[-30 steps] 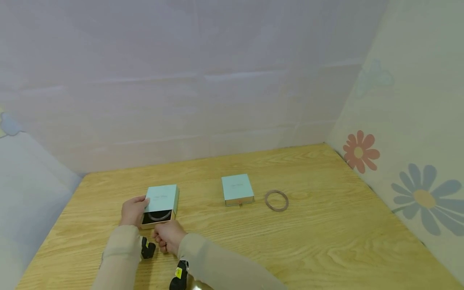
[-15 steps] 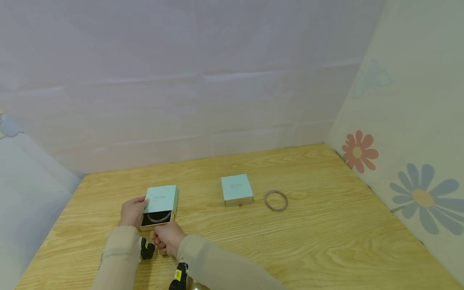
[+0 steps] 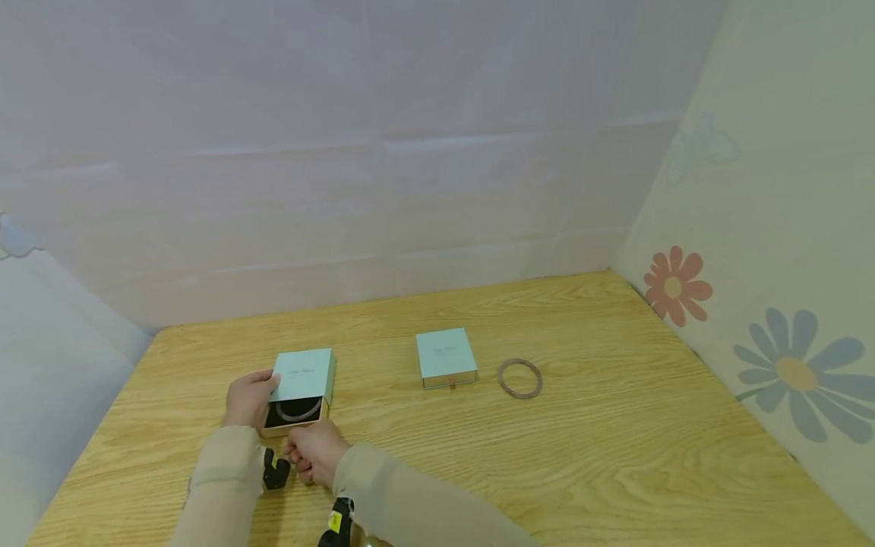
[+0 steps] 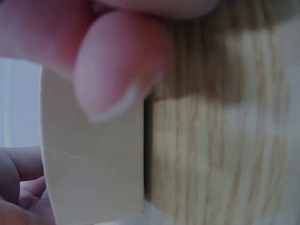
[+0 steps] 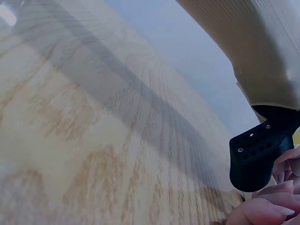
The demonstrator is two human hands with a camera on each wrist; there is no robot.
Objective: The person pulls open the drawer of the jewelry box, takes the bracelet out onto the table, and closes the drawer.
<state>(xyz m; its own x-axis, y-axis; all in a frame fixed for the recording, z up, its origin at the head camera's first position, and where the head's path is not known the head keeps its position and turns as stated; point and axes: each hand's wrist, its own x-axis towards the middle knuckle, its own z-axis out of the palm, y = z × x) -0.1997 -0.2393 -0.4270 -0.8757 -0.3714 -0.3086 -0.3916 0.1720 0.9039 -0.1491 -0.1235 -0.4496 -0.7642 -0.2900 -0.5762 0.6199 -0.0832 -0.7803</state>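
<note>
"Drawer box (image 3: pixel 304 376): where, on my feed?"

"In the left hand (image 3: pixel 249 396), thumb on top, fingers clamped at its side."

"Right hand (image 3: pixel 317 450)?"

"Fingers curled together, pinching the front of the tray (image 3: pixel 276 431), far as I see; contact's partly hidden."

"Change?"

"Tray's slightly further out toward the right fingers than a second ago. Inner ring (image 3: pixel 298 418), just beyond those fingers, partly showing. I'd judge the opening partway, more pull needed to bare it."

"Others?"

"Second box (image 3: pixel 446 355), loose ring (image 3: pixel 522 395): well right of both hands' fingers, untouched."
</note>
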